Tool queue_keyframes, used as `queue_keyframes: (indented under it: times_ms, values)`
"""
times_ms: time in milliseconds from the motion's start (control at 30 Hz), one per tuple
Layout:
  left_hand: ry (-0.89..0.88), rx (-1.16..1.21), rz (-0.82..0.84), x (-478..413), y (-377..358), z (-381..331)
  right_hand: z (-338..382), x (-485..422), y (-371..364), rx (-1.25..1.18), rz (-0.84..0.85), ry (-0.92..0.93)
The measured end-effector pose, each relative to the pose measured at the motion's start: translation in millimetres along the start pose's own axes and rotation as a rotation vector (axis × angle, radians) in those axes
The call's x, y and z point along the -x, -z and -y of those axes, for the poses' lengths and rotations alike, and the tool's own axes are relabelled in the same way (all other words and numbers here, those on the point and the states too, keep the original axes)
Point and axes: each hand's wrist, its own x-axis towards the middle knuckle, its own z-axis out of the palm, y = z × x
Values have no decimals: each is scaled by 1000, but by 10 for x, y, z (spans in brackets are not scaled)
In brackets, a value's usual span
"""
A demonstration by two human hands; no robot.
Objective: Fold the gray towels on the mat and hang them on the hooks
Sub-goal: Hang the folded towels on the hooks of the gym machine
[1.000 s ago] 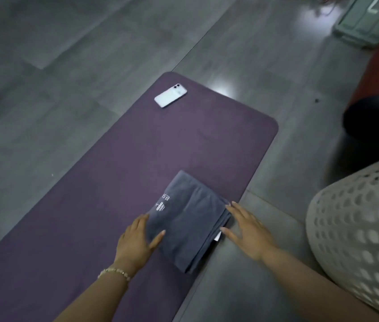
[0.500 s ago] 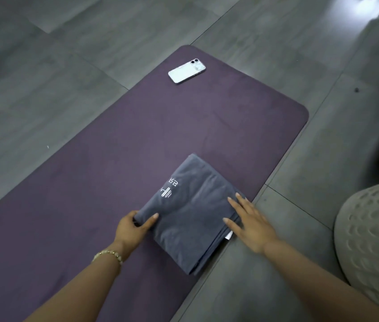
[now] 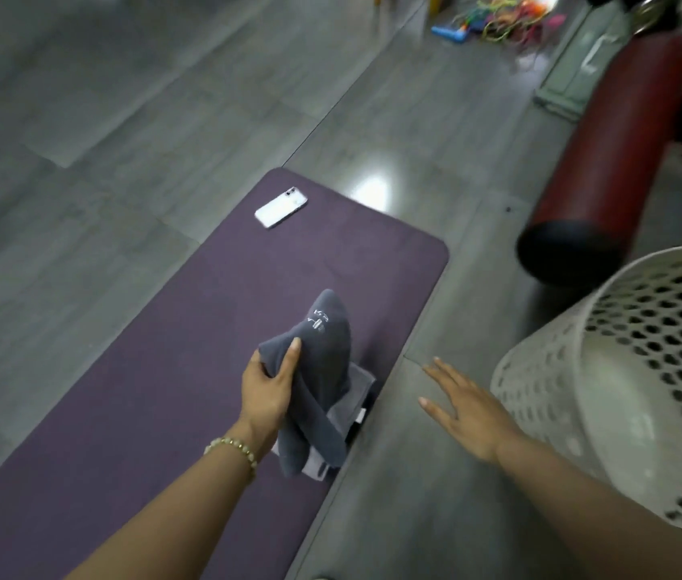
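a purple mat runs over the gray tile floor from the lower left toward the middle, its far end rounded. a white phone lies flat at the mat's far left corner, well apart from everything else.

near the mat's right edge, your left hand, a beaded bracelet at the wrist, grips the folded gray towel, thumb on top and fingers curled under its left side. the gripped side is raised and bunched, with a small white logo facing up near the towel's far tip. the rest drapes down toward the mat's right edge. paler gray layers with a small white tag show beneath the drape; whether they belong to the same towel cannot be told.

just right of the mat, your right hand is spread with straight fingers, palm down over bare floor. it holds nothing and is clear of the towel. whether it touches the floor cannot be told.

far across the floor, a tangle of bright cords lies beside a pale green case. a dark red cylinder with a black end slants down the right side. at the far right, a white perforated basket stands just beside your right forearm.
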Motion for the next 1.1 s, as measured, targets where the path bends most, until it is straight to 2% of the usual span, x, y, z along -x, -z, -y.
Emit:
queue_keyframes:
  times_ms: [267,500,600,800,1100]
  values:
    - [-280,-271,298,1006,-469,-2027,-129,1664,1971,-129,-289,-79]
    - [-449,-400,735,2393,-1462,-3355,-315,3431,2957,-178,-483,-223]
    - [-542,-444,918,3052,-1887,-3675,-360,4223,3124,-183,-536,-300]
    - [-797,-597,1217,4487,-2559,-4140,-476,5919,3085,-418,-703,-583]
    - [-940,-640,1820,7379,-3165,-3907,-475,8450,2519,-620,-1001,-902]
